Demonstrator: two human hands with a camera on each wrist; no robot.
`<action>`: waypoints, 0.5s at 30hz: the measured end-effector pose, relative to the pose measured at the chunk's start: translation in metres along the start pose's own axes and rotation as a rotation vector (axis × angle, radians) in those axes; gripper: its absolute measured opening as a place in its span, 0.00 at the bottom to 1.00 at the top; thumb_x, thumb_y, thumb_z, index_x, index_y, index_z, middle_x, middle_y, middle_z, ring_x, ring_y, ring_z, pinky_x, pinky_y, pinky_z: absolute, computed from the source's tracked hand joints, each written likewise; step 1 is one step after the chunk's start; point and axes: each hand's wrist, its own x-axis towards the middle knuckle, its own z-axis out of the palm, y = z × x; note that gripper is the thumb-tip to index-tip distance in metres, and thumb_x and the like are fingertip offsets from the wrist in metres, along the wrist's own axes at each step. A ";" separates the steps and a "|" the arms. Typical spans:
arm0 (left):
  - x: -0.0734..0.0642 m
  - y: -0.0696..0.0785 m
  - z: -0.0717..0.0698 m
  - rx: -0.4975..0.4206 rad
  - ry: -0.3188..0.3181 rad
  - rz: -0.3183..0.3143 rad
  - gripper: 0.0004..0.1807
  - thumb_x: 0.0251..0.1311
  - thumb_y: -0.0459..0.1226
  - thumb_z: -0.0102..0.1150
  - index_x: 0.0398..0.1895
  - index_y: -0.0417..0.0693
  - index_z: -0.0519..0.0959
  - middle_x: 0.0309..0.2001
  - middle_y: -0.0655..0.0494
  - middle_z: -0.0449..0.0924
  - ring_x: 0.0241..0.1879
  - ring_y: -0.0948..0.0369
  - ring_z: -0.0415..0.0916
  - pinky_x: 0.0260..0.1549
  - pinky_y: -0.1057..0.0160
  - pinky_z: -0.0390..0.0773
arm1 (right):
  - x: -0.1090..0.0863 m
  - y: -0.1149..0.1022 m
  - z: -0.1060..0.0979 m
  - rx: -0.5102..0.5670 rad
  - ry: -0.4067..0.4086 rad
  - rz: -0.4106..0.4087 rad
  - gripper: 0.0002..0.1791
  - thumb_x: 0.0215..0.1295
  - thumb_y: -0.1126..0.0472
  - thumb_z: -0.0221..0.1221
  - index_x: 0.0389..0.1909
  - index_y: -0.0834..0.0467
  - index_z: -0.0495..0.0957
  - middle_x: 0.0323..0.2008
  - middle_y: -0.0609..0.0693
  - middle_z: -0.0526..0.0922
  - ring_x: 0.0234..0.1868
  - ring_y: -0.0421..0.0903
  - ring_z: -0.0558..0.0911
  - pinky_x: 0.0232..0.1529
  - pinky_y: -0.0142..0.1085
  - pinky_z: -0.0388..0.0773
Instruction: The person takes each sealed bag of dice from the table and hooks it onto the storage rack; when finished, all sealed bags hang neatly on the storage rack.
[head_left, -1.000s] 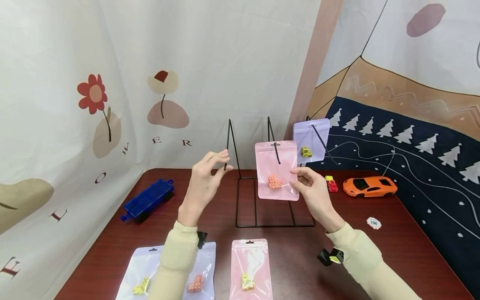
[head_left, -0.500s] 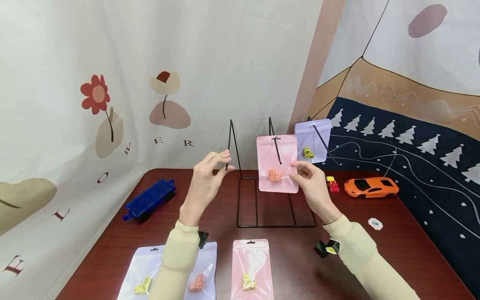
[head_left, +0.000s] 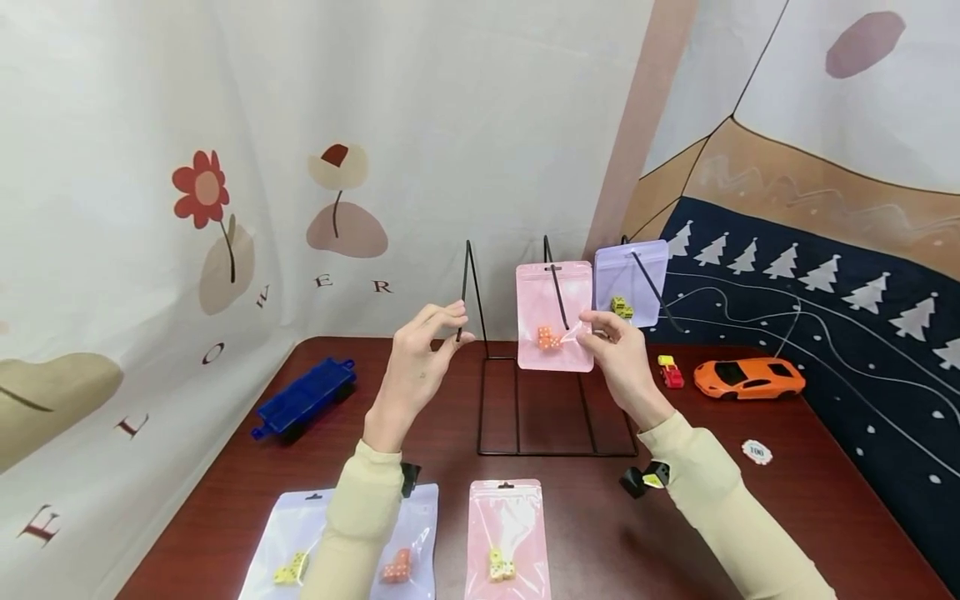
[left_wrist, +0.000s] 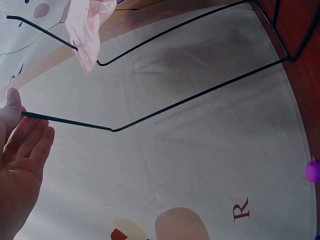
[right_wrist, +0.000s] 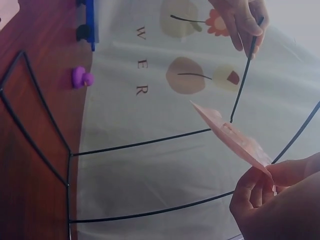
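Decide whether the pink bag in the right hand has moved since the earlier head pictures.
Yes: in the head view, the pink bag has moved upward, away from the black rack's front bar.

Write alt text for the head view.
A person's right grip pinches the edge of a pink dice bag threaded on the middle hook of a black wire rack, while the left grip holds the tip of the left hook. A purple dice bag hangs on the right hook. More dice bags lie on the table in front.

Cloth-walled booth, printed curtain (head_left: 457,125), brown table (head_left: 592,525)
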 end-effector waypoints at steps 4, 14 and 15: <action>0.000 0.001 0.000 0.006 -0.013 -0.016 0.10 0.50 0.25 0.67 0.37 0.37 0.82 0.43 0.49 0.79 0.51 0.55 0.77 0.51 0.66 0.76 | 0.006 0.001 0.001 0.007 0.007 0.017 0.18 0.60 0.77 0.56 0.52 0.76 0.71 0.39 0.51 0.75 0.35 0.38 0.74 0.31 0.24 0.75; -0.001 0.002 0.001 0.004 0.004 -0.017 0.10 0.48 0.25 0.68 0.36 0.37 0.82 0.42 0.48 0.80 0.51 0.55 0.77 0.51 0.66 0.76 | 0.021 0.003 0.007 -0.022 0.039 0.035 0.18 0.61 0.76 0.56 0.53 0.73 0.73 0.41 0.50 0.76 0.39 0.40 0.72 0.33 0.24 0.74; 0.000 0.002 0.001 0.003 0.008 -0.016 0.11 0.48 0.24 0.68 0.36 0.37 0.82 0.42 0.48 0.80 0.51 0.55 0.77 0.51 0.66 0.76 | 0.023 0.002 0.008 -0.027 0.036 0.032 0.18 0.61 0.76 0.56 0.53 0.73 0.73 0.41 0.51 0.76 0.40 0.40 0.71 0.33 0.24 0.73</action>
